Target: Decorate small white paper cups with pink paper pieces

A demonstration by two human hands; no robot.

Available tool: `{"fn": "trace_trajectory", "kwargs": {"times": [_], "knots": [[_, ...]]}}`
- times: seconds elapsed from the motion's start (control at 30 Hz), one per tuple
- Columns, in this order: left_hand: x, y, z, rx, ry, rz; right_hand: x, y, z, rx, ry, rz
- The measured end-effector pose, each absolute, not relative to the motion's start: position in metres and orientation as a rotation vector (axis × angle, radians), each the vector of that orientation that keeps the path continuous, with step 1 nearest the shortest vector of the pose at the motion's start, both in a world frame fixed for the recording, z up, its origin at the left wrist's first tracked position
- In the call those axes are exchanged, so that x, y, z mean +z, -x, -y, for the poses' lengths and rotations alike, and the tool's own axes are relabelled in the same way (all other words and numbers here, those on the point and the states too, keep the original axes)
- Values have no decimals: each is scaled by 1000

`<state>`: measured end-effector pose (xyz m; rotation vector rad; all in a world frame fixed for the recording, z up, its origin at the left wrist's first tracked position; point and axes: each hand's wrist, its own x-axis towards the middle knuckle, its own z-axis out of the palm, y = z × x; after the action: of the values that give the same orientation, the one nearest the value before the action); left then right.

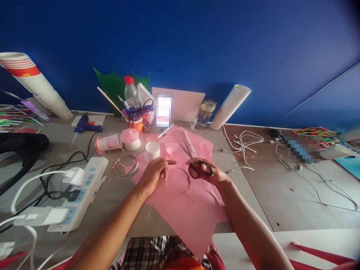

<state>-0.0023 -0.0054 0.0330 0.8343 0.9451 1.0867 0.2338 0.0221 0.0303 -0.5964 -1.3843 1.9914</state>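
My left hand [154, 173] is closed, pinching a small pink paper piece [166, 177] held nearly edge-on. Black-handled scissors [189, 150] are in my right hand [216, 172], with fingers in the handle loops and the blades pointing up and left, slightly apart. Both hands are above pink paper sheets [185, 217] with curved cuts in them, which hang over the table's front edge. Just beyond my left hand stands a white paper cup [152, 150]. Beside it are a cup with a pink paper top [130, 138] and a pink-trimmed cup [110, 143] lying on its side.
A roll of tape [116, 170] and a power strip [97, 168] with plugs lie at left. Behind are a glue gun [84, 123], a red-capped bottle [131, 93], a lit phone [164, 110], a water bottle [206, 114] and a leaning cup stack [230, 107]. White cables [250, 139] lie right.
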Motion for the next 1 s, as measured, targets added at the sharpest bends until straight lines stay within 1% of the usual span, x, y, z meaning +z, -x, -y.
{"fn": "trace_trajectory", "kwargs": {"times": [0.2, 0.4, 0.5, 0.67, 0.73, 0.8, 0.9, 1.0], "knots": [[30, 2, 6, 1245, -1070, -1067, 26, -246, -28, 1851, 660, 1252], [20, 0, 8, 1246, -1651, -1310, 23, -248, -34, 1787, 697, 1206], [17, -2, 9, 1106, -1971, -1379, 24, -248, -34, 1778, 730, 1206], [12, -3, 12, 666, -2337, -1521, 25, -248, -35, 1717, 833, 1259], [10, -2, 12, 584, -2370, -1547, 24, -248, -35, 1703, 861, 1279], [7, -2, 10, 575, -2342, -1557, 24, -248, -35, 1703, 870, 1296], [6, -2, 9, 656, -2248, -1531, 24, -248, -35, 1714, 862, 1312], [16, -2, 11, 767, -2109, -1416, 24, -247, -35, 1721, 851, 1294]]}}
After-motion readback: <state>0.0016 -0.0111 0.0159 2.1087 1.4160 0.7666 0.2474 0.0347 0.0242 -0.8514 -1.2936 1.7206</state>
